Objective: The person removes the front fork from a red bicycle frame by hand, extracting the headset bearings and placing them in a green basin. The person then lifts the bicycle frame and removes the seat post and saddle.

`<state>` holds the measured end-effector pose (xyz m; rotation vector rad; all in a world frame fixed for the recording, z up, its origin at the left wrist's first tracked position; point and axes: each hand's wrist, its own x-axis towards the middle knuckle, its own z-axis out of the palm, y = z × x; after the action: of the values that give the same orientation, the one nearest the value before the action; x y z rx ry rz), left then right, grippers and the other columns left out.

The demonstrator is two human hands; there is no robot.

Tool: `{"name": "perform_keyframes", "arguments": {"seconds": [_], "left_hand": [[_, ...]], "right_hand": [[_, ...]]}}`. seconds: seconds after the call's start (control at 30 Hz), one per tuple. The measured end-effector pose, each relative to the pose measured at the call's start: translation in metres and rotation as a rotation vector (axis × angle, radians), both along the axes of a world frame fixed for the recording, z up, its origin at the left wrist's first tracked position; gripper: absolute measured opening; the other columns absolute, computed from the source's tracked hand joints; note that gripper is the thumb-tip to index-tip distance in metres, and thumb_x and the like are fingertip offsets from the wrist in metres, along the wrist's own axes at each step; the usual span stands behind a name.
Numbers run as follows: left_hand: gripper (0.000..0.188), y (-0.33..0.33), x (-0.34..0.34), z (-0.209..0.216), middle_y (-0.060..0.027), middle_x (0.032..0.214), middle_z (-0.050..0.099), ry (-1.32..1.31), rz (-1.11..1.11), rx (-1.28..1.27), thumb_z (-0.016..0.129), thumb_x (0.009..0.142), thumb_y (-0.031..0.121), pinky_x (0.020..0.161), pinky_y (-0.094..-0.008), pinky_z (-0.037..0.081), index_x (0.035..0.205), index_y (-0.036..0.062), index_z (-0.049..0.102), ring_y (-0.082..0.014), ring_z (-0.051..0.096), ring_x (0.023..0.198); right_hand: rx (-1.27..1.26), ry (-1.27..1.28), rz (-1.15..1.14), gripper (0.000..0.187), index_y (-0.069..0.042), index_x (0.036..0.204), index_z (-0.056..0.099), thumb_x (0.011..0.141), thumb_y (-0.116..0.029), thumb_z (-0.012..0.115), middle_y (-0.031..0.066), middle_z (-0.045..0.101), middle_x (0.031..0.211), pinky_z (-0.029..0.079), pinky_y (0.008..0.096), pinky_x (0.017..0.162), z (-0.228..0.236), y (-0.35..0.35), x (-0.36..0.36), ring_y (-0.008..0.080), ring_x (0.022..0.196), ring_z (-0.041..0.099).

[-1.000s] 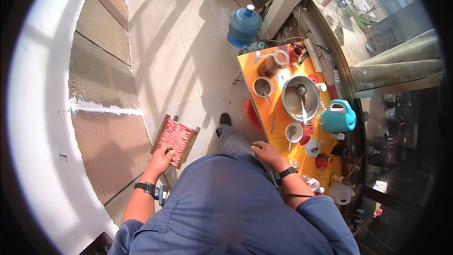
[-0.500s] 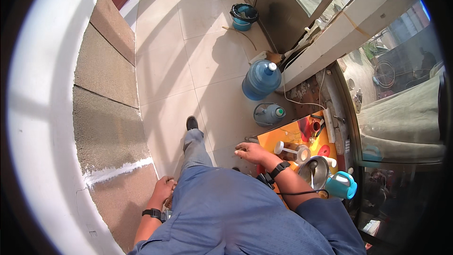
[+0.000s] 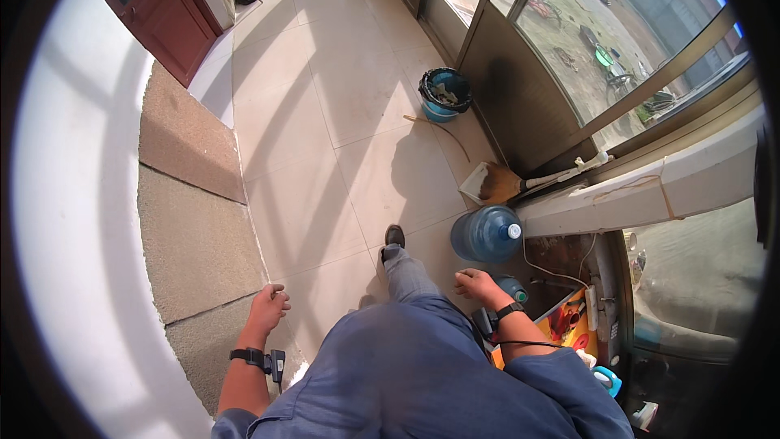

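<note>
My left hand (image 3: pixel 268 309) hangs beside the stone-faced lower wall, its fingers loosely bent and slightly apart, with nothing in them. On the other side of my body, my right hand (image 3: pixel 478 286) is held low with relaxed fingers and no object visible in it. Close to that hand is a grey-blue flask (image 3: pixel 512 288), partly covered by my hand and arm. Beyond it lies a large blue water jug (image 3: pixel 486 234) with a white cap. Each wrist wears a black strap with a small device. My shoe (image 3: pixel 394 236) is ahead on the tiled floor (image 3: pixel 325 195).
An orange-topped table (image 3: pixel 581 333) with red items and a turquoise-handled thing (image 3: pixel 606 380) stands by my right arm. Further on are a broom (image 3: pixel 500 184), a dustpan (image 3: pixel 475 179) and a lined blue bucket (image 3: pixel 444 96) by the glazed partition. A red door (image 3: pixel 166 20) is far left.
I have moved forward: the table, flask and jug now sit nearer and lower right. My left hand has swung out from my body; my right hand has moved past the table.
</note>
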<state>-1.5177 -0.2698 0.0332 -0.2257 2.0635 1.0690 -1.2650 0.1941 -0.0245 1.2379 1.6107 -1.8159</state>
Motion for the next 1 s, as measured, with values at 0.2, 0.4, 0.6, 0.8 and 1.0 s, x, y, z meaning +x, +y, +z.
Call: {"name": "perform_keyframes", "arguments": {"seconds": [0.2,0.4,0.6,0.8,1.0], "left_hand": [[0.037,0.100,-0.149,-0.017,-0.0167,0.106,0.068,-0.023,0.061,-0.029,0.054,0.099,0.014,0.069,-0.0312,0.056,0.130,-0.0059,0.054,-0.0211,0.070,0.086],[0.039,0.173,-0.277,0.009,-0.0196,0.107,0.068,-0.084,0.097,-0.040,0.053,0.096,0.012,0.067,-0.0322,0.057,0.130,-0.0079,0.052,-0.0247,0.071,0.083],[0.037,0.261,-0.452,-0.012,-0.0200,0.104,0.068,-0.107,0.017,-0.037,0.053,0.096,0.011,0.067,-0.0338,0.059,0.127,-0.0080,0.054,-0.0248,0.071,0.081],[0.036,0.376,-0.673,-0.031,-0.0168,0.103,0.068,-0.055,-0.092,-0.001,0.055,0.098,0.014,0.065,-0.0317,0.057,0.127,-0.0066,0.055,-0.0215,0.070,0.080],[0.036,0.534,-0.877,-0.016,-0.0164,0.104,0.068,0.016,-0.303,0.022,0.054,0.099,0.014,0.066,-0.0313,0.057,0.128,-0.0059,0.054,-0.0206,0.070,0.081]], "right_hand": [[-0.070,-0.077,-0.095,0.036,-0.001,0.114,0.062,0.098,-0.033,0.060,0.0039,0.062,0.089,0.046,0.0266,0.061,-0.039,0.104,-0.162,0.0137,0.073,0.059],[0.076,0.030,-0.020,0.046,0.002,0.117,0.063,0.096,-0.039,0.061,0.0085,0.066,0.099,0.051,0.0305,0.065,-0.016,0.214,-0.362,0.0172,0.081,0.065],[0.166,0.194,-0.017,0.054,0.003,0.125,0.061,0.095,-0.041,0.062,0.0117,0.068,0.107,0.053,0.0308,0.073,0.004,0.320,-0.583,0.0206,0.087,0.068],[0.196,0.386,-0.145,0.052,0.001,0.135,0.055,0.098,-0.035,0.063,0.0055,0.066,0.105,0.052,0.0267,0.080,0.038,0.404,-0.750,0.0128,0.091,0.064],[0.452,0.493,-0.232,0.054,0.000,0.139,0.052,0.098,-0.035,0.063,0.0118,0.067,0.119,0.051,0.0315,0.088,0.123,0.533,-0.859,0.0172,0.103,0.065]]}}
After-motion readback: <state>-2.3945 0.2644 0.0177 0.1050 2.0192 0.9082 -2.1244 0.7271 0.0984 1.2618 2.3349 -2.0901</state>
